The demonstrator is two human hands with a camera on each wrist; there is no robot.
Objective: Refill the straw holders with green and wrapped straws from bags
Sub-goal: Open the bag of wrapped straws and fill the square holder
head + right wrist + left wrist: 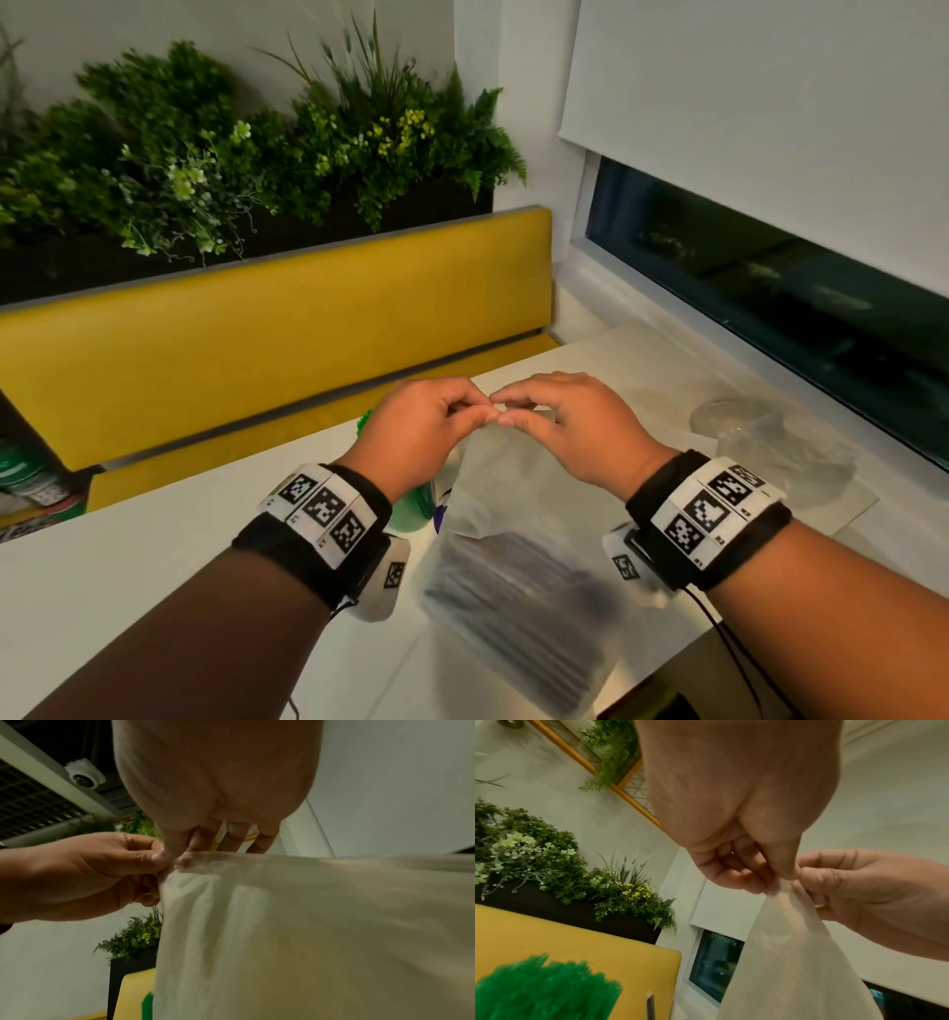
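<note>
A frosted plastic bag point(518, 560) of dark wrapped straws stands raised off the white table point(154, 555). My left hand point(436, 421) and right hand point(554, 416) meet at its top edge, each pinching the plastic between thumb and fingertips. In the left wrist view my left hand point(765, 874) nips the bag point(795, 953) right beside my right hand point(834, 882). From the right wrist, the bag point(295, 933) hangs as a pale sheet below my right hand point(180, 852) and my left hand point(144, 862). Green straws point(544, 990) stand in a holder point(411, 506) under my left wrist.
A crumpled clear plastic bag point(770, 437) lies on the table at the right, near the window point(770, 288). A yellow bench backrest point(267, 318) runs behind the table, with a planter of greenery point(231, 154) above it.
</note>
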